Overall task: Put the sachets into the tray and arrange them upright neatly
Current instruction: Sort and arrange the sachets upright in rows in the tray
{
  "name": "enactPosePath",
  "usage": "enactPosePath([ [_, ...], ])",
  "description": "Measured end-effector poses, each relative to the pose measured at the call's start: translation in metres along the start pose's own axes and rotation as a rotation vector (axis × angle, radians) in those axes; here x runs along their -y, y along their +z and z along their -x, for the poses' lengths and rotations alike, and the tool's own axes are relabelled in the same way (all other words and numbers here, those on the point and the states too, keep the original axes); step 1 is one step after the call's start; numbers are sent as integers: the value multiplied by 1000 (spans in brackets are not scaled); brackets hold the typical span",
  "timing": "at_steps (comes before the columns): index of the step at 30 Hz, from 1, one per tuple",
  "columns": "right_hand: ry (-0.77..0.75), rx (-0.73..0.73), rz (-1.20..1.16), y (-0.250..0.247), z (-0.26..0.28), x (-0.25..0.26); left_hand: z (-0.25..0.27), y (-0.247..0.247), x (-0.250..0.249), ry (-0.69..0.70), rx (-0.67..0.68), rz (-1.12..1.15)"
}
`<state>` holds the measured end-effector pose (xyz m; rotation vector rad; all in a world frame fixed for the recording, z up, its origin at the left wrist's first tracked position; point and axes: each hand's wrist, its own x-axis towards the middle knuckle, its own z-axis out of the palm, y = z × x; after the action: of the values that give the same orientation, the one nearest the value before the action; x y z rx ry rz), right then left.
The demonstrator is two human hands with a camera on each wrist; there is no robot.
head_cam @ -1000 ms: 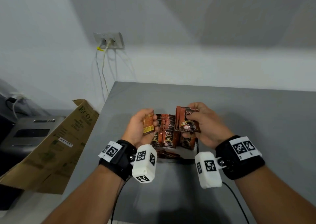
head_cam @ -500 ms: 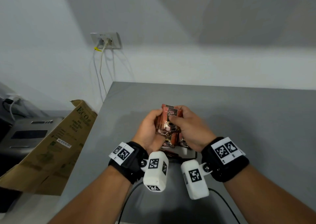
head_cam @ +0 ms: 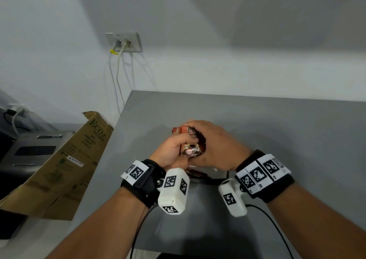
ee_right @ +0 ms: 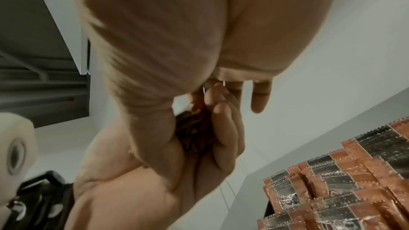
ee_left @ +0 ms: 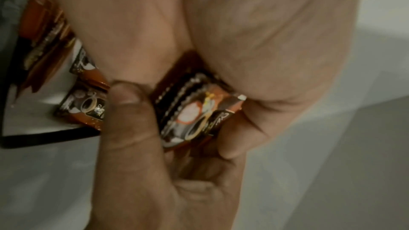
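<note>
Between both hands I hold one small stack of brown-and-red coffee sachets (head_cam: 191, 143), its "D2X" face turned up. My left hand (head_cam: 175, 149) grips the stack from the left, thumb across the front (ee_left: 130, 111). From the right and above, my right hand (head_cam: 211, 140) wraps around the same stack (ee_left: 194, 111). Both hands hover just above the black-rimmed tray (head_cam: 217, 179), which they mostly hide. In the right wrist view, several sachets (ee_right: 354, 181) stand upright in rows inside the tray. More sachets (ee_left: 84, 107) lie near the tray's rim (ee_left: 44, 137).
The grey table (head_cam: 277, 140) ends at a left edge close to my left arm. A flattened cardboard box (head_cam: 59, 165) leans there beside a grey machine (head_cam: 29, 150). A wall socket (head_cam: 123, 42) with hanging cables sits behind the table corner.
My hands, each holding sachets apart one second ago, have come together. The sachets are now one stack gripped by both hands, lower over the tray.
</note>
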<state>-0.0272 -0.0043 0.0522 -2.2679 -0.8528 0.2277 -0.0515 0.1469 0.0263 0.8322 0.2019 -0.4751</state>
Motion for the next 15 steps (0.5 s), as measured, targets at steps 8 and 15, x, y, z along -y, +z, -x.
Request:
enactPosePath([
  [8, 112, 5, -183, 0, -1, -1, -4, 0, -1, 125, -186, -131],
  [15, 258, -224, -425, -7, -9, -10, -9, 0, -1, 223, -146, -234],
])
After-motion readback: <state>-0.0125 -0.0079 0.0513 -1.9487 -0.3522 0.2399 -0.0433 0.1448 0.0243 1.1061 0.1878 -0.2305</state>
